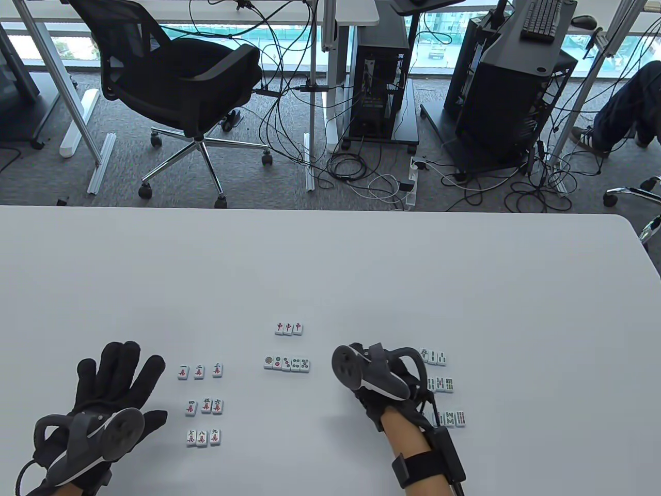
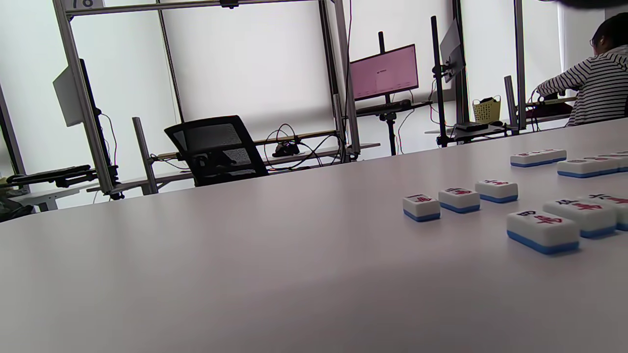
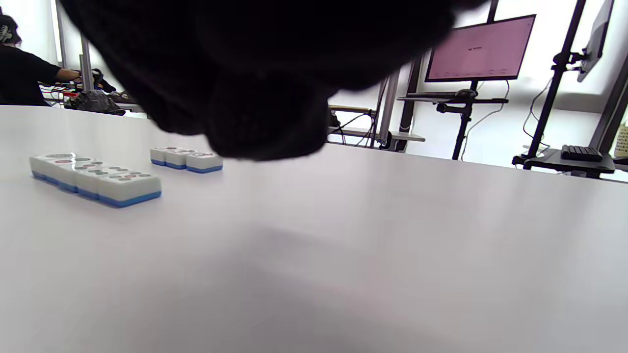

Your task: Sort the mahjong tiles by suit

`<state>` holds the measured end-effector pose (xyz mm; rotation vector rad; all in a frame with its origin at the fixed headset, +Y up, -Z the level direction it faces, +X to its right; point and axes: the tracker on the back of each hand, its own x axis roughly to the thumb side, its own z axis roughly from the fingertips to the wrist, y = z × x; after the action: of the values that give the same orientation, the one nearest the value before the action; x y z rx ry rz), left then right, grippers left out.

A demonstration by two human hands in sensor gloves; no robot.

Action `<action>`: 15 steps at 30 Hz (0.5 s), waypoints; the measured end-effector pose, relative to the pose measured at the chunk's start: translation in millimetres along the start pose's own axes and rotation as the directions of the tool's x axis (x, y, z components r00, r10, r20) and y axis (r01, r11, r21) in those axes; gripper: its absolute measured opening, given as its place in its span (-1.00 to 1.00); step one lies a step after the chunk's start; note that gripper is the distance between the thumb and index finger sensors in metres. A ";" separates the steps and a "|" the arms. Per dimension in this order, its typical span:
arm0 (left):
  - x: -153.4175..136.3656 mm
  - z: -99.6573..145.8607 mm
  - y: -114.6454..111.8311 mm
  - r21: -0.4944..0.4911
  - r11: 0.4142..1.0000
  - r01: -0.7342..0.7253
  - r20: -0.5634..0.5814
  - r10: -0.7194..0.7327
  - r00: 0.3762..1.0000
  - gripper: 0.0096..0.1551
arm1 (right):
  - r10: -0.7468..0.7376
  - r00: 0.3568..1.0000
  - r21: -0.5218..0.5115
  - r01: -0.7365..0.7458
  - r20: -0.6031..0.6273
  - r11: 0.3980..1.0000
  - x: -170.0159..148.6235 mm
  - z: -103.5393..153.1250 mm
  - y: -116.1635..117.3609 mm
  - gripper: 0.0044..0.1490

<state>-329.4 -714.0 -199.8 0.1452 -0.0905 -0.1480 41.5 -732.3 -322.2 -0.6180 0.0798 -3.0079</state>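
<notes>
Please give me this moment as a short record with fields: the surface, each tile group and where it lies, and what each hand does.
surface: white table top
character tiles: nine white blue-backed mahjong tiles, three rows of three, beside the left hand
red-symbol tiles: row of three, centre, farther from the person
circle tiles: row of five touching, just nearer than the red-symbol row
bamboo tiles: three rows, partly hidden behind the right hand
left hand: black glove, fingers spread flat, no grip
right hand: black glove, grip cannot be judged
</notes>
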 end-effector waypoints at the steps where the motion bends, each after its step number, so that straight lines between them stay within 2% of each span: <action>1: -0.1 0.2 0.4 0.002 1.000 -0.001 0.000 0.001 1.000 0.07 | 0.044 0.999 0.028 -0.045 0.025 0.999 11.0 -6.5 2.7 -0.24; 4: -0.4 0.0 0.1 0.006 1.000 -0.002 0.001 0.002 1.000 0.07 | 0.103 0.994 0.201 -0.105 0.022 0.974 30.8 -23.5 13.1 -0.26; 10: -1.3 0.1 0.1 0.017 1.000 -0.013 0.003 0.013 1.000 0.07 | 0.155 0.988 0.252 -0.157 0.030 0.955 52.1 -44.0 25.7 -0.28; 15: -1.2 0.0 -0.1 0.020 1.000 -0.020 0.010 0.020 1.000 0.07 | 0.151 0.988 0.273 -0.151 0.018 0.950 54.4 -50.0 31.3 -0.30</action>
<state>-330.6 -714.0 -199.9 0.1636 -0.1035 -0.1279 -26.4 -765.9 -348.8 -0.5503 -0.2718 -2.8002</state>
